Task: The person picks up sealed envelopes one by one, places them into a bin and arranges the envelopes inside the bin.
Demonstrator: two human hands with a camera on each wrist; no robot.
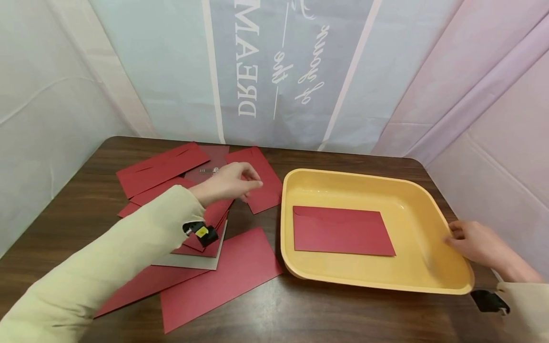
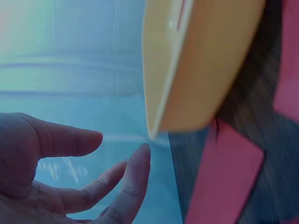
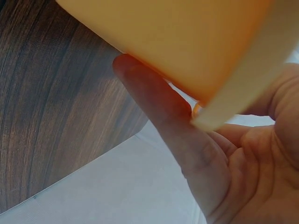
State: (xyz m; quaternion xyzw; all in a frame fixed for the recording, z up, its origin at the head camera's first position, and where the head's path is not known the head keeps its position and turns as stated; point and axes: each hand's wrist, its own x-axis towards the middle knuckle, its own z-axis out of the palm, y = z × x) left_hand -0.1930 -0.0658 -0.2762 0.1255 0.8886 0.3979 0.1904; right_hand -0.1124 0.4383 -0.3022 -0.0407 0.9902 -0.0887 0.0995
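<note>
Nearest the camera is one pale yellow left sleeve [image 1: 107, 267], with one black wrist device [image 1: 201, 232] at its cuff; a second sleeve [image 1: 525, 305] and a second device [image 1: 490, 301] show at the right. Two hands are in view. The left hand [image 1: 229, 181] hovers above the red envelopes, its fingers loosely bent, a clear gap between thumb and fingertips, and it holds nothing. The right hand [image 1: 478, 243] grips the right rim of the one yellow tray [image 1: 413, 224], its fingers and thumb on either side of that rim. Exactly one flat envelope [image 1: 343, 231], red, lies in the tray, towards its left side.

Left of the tray, five more red pieces can be told apart around a pile: one at the upper left [image 1: 163, 167], one dark with small print [image 1: 220, 155], one slanted beside the tray [image 1: 263, 197], one large in front [image 1: 223, 281] and one partly covered [image 1: 146, 286]. One pale sheet [image 1: 193, 262] lies under the pile, whose overlapping red layers cannot be counted. All rest on one brown tabletop [image 1: 326, 309], with one lettered cloth [image 1: 287, 119] behind.
</note>
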